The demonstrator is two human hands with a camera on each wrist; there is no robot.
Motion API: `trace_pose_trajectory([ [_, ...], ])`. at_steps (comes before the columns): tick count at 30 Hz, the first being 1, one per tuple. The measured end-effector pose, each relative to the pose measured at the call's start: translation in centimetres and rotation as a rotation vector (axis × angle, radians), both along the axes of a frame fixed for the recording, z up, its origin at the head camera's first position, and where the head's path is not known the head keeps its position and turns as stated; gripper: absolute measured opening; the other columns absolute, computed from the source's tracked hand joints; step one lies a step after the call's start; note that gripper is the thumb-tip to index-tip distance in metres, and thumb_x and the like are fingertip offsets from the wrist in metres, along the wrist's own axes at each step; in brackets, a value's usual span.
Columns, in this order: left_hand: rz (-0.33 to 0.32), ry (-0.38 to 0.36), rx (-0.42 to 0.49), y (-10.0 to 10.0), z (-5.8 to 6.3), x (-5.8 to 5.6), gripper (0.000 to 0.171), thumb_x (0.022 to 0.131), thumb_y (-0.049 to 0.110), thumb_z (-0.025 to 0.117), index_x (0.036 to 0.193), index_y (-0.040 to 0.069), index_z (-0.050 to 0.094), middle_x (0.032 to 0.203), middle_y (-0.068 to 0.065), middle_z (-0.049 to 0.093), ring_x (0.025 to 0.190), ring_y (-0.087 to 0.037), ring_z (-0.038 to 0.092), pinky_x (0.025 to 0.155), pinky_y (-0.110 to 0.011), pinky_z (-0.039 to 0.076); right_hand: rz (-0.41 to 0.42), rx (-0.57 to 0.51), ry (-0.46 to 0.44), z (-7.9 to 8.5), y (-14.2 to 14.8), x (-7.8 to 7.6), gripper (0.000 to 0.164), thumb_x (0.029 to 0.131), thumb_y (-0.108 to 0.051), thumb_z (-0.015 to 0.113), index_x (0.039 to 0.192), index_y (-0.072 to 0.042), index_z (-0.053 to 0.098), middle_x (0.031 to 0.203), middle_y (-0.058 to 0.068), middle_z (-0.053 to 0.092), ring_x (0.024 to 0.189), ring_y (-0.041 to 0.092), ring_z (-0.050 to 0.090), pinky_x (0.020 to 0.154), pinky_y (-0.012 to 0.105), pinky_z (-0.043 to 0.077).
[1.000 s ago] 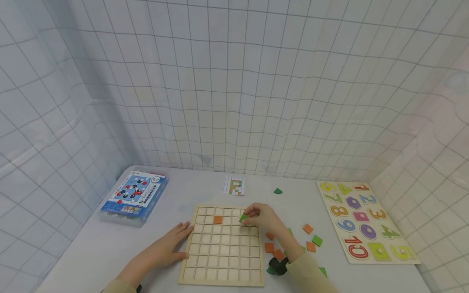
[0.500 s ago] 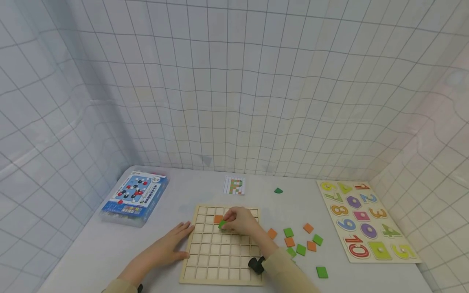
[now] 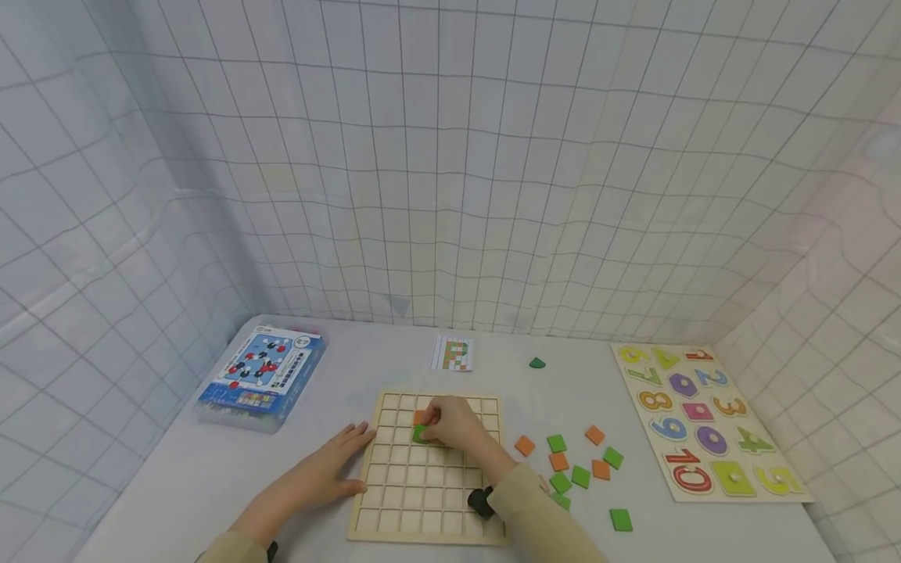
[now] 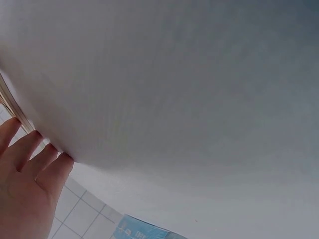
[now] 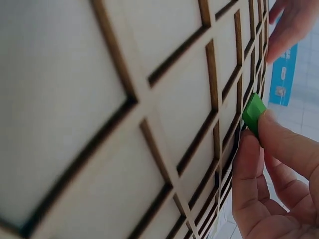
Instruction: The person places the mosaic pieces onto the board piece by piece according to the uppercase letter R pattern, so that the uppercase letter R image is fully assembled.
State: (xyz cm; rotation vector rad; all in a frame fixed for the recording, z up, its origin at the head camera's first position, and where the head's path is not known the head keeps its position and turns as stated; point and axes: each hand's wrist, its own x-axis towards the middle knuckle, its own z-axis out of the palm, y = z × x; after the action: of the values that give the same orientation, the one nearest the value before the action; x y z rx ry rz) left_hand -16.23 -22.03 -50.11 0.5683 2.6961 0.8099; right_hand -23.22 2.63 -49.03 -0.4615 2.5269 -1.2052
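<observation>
A wooden grid board [image 3: 415, 500] with raised square cells lies at the front middle of the table. My right hand [image 3: 454, 426] pinches a green square tile [image 3: 420, 434] between thumb and fingers at a cell. In the right wrist view this green tile [image 5: 254, 113] is tilted against the grid ridges. Just behind it an orange tile [image 3: 418, 417] sits in a cell, partly covered by the fingers. My left hand [image 3: 327, 471] lies with straight fingers against the board's left edge; its fingertips [image 4: 62, 158] touch that edge in the left wrist view.
Several loose green and orange tiles [image 3: 580, 476] lie right of the board. Behind it are a pattern card [image 3: 452, 353] and a dark green quarter-round piece [image 3: 537, 363]. A boxed molecule set [image 3: 260, 375] stands left; a number puzzle board [image 3: 704, 422] lies right.
My right hand has carried the green tile leftward from the board's upper right to the cell in front of the orange tile, lowering it there. The left hand stays at the edge.
</observation>
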Motion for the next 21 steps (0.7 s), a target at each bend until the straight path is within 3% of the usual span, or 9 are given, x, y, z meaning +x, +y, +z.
trace_pose_trajectory([
  [12, -0.014, 0.030, -0.013, 0.13, 0.34, -0.15, 0.081, 0.082, 0.030, 0.078, 0.146, -0.003, 0.041, 0.153, -0.030, 0.034, 0.141, -0.055, 0.027, 0.111, -0.068, 0.029, 0.005, 0.052, 0.065, -0.14, -0.58, 0.01, 0.012, 0.081, -0.004, 0.078, 0.081, -0.008, 0.067, 0.077, -0.001, 0.063, 0.067, 0.008, 0.051, 0.058, 0.022, 0.045],
  [21, 0.023, -0.023, 0.018, 0.17, 0.48, 0.11, 0.081, 0.082, 0.029, 0.078, 0.147, -0.003, 0.040, 0.155, -0.029, 0.032, 0.143, -0.054, 0.023, 0.113, -0.068, 0.025, -0.007, 0.099, 0.094, -0.27, -0.92, 0.34, 0.009, 0.083, -0.004, 0.077, 0.081, -0.008, 0.069, 0.078, 0.000, 0.063, 0.066, 0.008, 0.050, 0.057, 0.020, 0.044],
])
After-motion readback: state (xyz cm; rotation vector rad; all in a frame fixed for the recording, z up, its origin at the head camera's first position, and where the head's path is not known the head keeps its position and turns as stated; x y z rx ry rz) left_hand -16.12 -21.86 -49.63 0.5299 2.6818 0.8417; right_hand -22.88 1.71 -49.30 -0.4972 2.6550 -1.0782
